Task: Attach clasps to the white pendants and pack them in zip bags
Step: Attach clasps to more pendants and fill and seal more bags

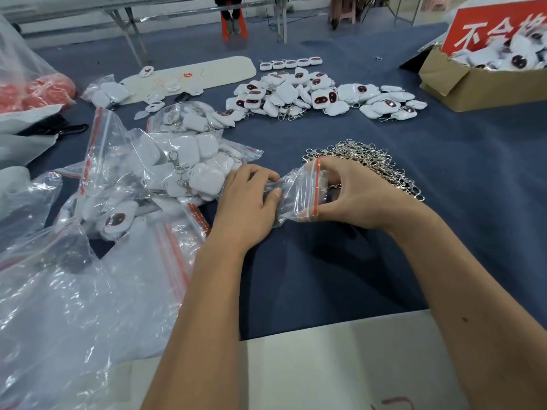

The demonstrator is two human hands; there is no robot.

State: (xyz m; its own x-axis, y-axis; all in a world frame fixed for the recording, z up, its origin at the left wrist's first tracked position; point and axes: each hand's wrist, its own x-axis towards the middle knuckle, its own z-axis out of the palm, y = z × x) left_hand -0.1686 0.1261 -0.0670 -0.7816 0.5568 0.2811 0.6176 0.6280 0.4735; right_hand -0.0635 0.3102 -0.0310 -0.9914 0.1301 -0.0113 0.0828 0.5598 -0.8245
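Your left hand (247,199) grips the closed end of a small zip bag (299,190), fingers curled over the crumpled plastic and thumb pressed against it. Your right hand (352,193) pinches the bag's mouth at the red zip strip, forefinger at the top end, thumb at the lower end, holding it spread. The bag sits just above the blue table (444,232) between your hands; whether a pendant is already inside is hard to tell through the creased film.

Just behind your right hand lies the clasp pile (373,161), touching your knuckles. To your left, filled bags (183,167) of white pendants with clasps are heaped together, with loose empty bags (88,291) spread nearer you. Further back, the pendant heap (310,96) stretches across the table, and a short row of five pendants (290,64) stands beyond it. A cardboard box (461,81) with more pendants sits at the far right, a red sign (488,28) propped in it.
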